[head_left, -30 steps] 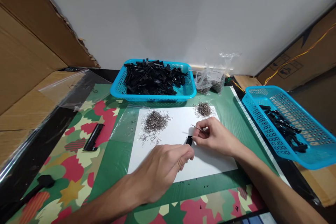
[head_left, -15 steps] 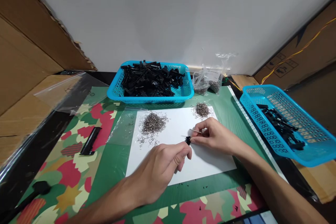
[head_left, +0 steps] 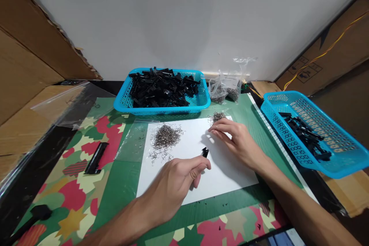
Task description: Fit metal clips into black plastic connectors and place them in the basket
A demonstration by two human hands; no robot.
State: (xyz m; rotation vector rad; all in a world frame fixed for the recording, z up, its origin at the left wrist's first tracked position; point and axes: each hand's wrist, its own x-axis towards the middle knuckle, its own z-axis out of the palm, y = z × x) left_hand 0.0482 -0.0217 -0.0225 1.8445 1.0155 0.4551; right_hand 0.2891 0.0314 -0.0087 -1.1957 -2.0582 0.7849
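My left hand [head_left: 184,180] is closed around a small black plastic part [head_left: 205,152], whose upper end sticks out above the thumb and forefinger. It hovers over a white sheet of paper [head_left: 230,175]. Up and to the right, my right hand [head_left: 235,134] has thumb and forefinger drawn together at the near edge of a small pile of bent wire pieces [head_left: 217,117]. What lies between those fingertips is too small to make out. A larger pile of similar wire pieces [head_left: 166,136] spreads over the left part of the sheet.
A blue basket [head_left: 161,110] full of black plastic parts stands at the back, beside clear bags [head_left: 219,92] of small pieces. Another blue basket [head_left: 317,167] holds fewer parts at the right. One black part [head_left: 96,157] lies on the patterned paper at the left.
My right hand has left the black part and moved up to the small wire pile. The thin metal tool it held no longer shows clearly. My left hand stays put with the part.
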